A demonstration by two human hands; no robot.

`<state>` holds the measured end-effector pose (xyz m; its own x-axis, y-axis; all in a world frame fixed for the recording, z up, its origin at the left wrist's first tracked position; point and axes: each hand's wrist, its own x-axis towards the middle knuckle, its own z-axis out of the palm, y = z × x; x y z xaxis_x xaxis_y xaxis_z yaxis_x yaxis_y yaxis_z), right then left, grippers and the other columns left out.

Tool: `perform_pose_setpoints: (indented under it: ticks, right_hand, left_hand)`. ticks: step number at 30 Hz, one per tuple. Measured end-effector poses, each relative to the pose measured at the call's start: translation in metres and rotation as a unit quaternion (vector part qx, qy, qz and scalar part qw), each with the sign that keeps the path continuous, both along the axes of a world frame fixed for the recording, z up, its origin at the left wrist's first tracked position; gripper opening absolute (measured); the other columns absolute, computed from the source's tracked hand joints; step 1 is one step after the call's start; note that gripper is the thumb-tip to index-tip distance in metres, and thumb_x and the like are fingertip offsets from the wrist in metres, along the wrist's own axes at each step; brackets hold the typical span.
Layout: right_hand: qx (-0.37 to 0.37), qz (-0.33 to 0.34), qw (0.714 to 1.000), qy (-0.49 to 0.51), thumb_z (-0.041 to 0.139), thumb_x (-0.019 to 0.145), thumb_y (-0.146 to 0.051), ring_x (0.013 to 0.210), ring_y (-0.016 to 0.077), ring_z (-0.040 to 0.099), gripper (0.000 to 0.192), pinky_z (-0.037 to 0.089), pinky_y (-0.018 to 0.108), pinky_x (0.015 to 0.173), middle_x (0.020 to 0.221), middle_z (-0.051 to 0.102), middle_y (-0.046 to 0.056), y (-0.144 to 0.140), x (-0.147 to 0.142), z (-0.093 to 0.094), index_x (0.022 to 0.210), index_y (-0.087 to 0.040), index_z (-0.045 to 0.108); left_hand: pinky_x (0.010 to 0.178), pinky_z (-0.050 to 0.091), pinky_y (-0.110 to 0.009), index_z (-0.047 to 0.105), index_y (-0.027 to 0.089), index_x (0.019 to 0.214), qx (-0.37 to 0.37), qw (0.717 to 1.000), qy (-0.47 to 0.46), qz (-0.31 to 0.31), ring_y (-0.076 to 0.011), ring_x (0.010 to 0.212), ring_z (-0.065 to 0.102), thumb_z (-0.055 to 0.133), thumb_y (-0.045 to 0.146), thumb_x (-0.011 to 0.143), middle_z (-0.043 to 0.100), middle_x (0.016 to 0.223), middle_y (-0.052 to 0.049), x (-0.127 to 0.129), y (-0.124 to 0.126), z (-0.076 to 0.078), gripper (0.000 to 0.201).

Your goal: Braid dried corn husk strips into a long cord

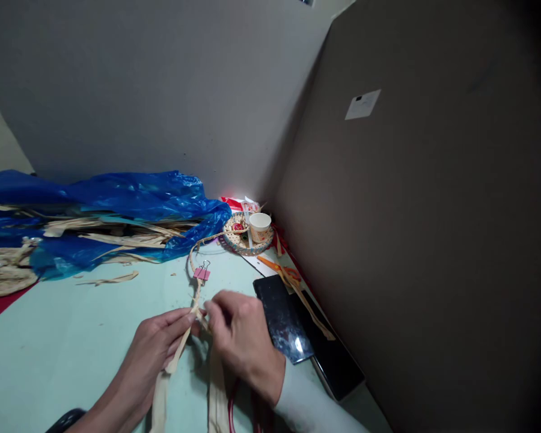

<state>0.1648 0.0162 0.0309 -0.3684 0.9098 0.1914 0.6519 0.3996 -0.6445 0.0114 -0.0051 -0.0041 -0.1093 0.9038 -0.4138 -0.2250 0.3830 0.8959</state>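
Note:
A braided cord of pale dried plant strips (191, 262) runs from the small basket down to my hands, with a pink binder clip (202, 273) clamped on it. My left hand (155, 343) pinches the braid's lower end, where it parts into loose strips. Just beside it, my right hand (241, 337) has its thumb and fingers closed on one of these strips. A wide pale strip (160, 400) hangs below my left hand, and another strip (217, 397) hangs below my right hand toward the bottom edge.
A blue plastic bag (130, 192) with dried strips lies along the back left. The woven basket (238, 248) holds a paper cup (260, 225). Orange scissors (273, 263), a dark phone (282, 319) and a black flat case (338, 361) lie right, beside a partition wall (410, 210).

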Motion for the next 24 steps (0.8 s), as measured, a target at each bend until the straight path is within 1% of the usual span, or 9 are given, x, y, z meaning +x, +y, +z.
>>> perform_pose_setpoints:
  ticks: [2,5,7,11,14,18,19,21,24]
  right_hand:
    - [-0.082,0.0,0.991,0.104,0.046,0.098,-0.03,0.069,0.0147,0.059,0.027,0.038,0.025,0.067,0.074,0.066,0.003,0.009,0.001,-0.002,0.079,-0.017,0.061]
    - [-0.241,0.116,0.943,0.2,0.044,0.097,-0.026,0.062,0.013,0.057,0.025,0.041,0.023,0.063,0.066,0.06,-0.001,0.017,-0.004,-0.015,0.076,-0.018,0.056]
    - [-0.274,0.134,0.927,0.216,0.044,0.097,-0.026,0.055,0.0109,0.051,0.025,0.039,0.022,0.058,0.063,0.056,-0.003,0.021,-0.007,-0.027,0.075,-0.018,0.055]
    - [-0.222,0.108,0.949,0.197,0.049,0.094,-0.025,0.053,0.0088,0.038,0.029,0.029,0.022,0.054,0.058,0.046,-0.005,0.024,-0.008,-0.038,0.067,-0.017,0.054]
    - [-0.201,0.081,0.955,0.2,0.053,0.091,-0.024,0.054,0.0089,0.033,0.034,0.024,0.023,0.052,0.053,0.037,-0.006,0.022,-0.007,-0.037,0.058,-0.017,0.049]
    - [-0.202,0.034,0.953,0.225,0.054,0.088,-0.026,0.051,0.0091,0.038,0.034,0.027,0.023,0.052,0.05,0.047,-0.004,0.015,-0.01,-0.033,0.056,-0.015,0.056]
    - [-0.201,0.027,0.953,0.227,0.053,0.088,-0.026,0.051,0.0093,0.04,0.033,0.029,0.022,0.053,0.051,0.051,-0.003,0.014,-0.011,-0.032,0.057,-0.014,0.059]
    - [-0.18,0.016,0.96,0.216,0.052,0.087,-0.025,0.051,0.0092,0.04,0.033,0.029,0.023,0.053,0.05,0.051,-0.002,0.01,-0.012,-0.03,0.057,-0.014,0.06]
    - [-0.108,0.009,0.979,0.171,0.053,0.084,-0.022,0.053,0.0088,0.028,0.034,0.021,0.025,0.051,0.048,0.036,-0.005,0.007,-0.012,-0.027,0.052,-0.015,0.048]
  left_hand:
    - [0.063,0.05,-0.023,0.067,0.02,0.064,-0.018,0.999,-0.046,-0.014,-0.0151,0.06,0.061,0.083,0.041,0.059,0.062,0.057,0.003,-0.001,-0.001,0.003,0.026]
    - [0.057,0.044,-0.02,0.066,0.02,0.066,-0.019,0.997,-0.047,-0.05,-0.014,0.06,0.06,0.08,0.038,0.062,0.063,0.059,0.003,-0.002,0.0,0.005,0.024]
    - [0.053,0.039,-0.019,0.066,0.019,0.064,-0.004,0.997,-0.031,-0.064,-0.0129,0.057,0.057,0.079,0.039,0.061,0.063,0.059,0.003,-0.002,0.002,0.005,0.025]
    - [0.045,0.025,-0.02,0.063,0.018,0.058,0.041,0.995,0.069,-0.06,-0.0088,0.045,0.039,0.078,0.047,0.055,0.056,0.05,0.005,-0.002,0.005,0.001,0.033]
    - [0.044,0.023,-0.021,0.06,0.019,0.06,0.043,0.987,0.139,-0.061,-0.0092,0.043,0.035,0.075,0.052,0.055,0.053,0.048,0.006,-0.001,0.003,-0.001,0.036]
    - [0.044,0.024,-0.022,0.061,0.021,0.067,0.021,0.979,0.191,-0.073,-0.0126,0.044,0.041,0.065,0.059,0.065,0.059,0.054,0.004,-0.003,-0.004,0.003,0.038]
    - [0.046,0.028,-0.023,0.061,0.022,0.066,0.04,0.969,0.232,-0.079,-0.0142,0.047,0.045,0.061,0.059,0.069,0.06,0.055,0.003,-0.005,-0.005,0.005,0.038]
    - [0.053,0.035,-0.026,0.057,0.023,0.059,0.088,0.931,0.343,-0.091,-0.0169,0.052,0.051,0.052,0.058,0.076,0.06,0.054,0.001,-0.007,-0.008,0.011,0.039]
    - [0.06,0.039,-0.03,0.051,0.025,0.055,0.131,0.857,0.489,-0.096,-0.0198,0.053,0.056,0.041,0.052,0.082,0.061,0.053,-0.001,-0.006,-0.01,0.016,0.04]
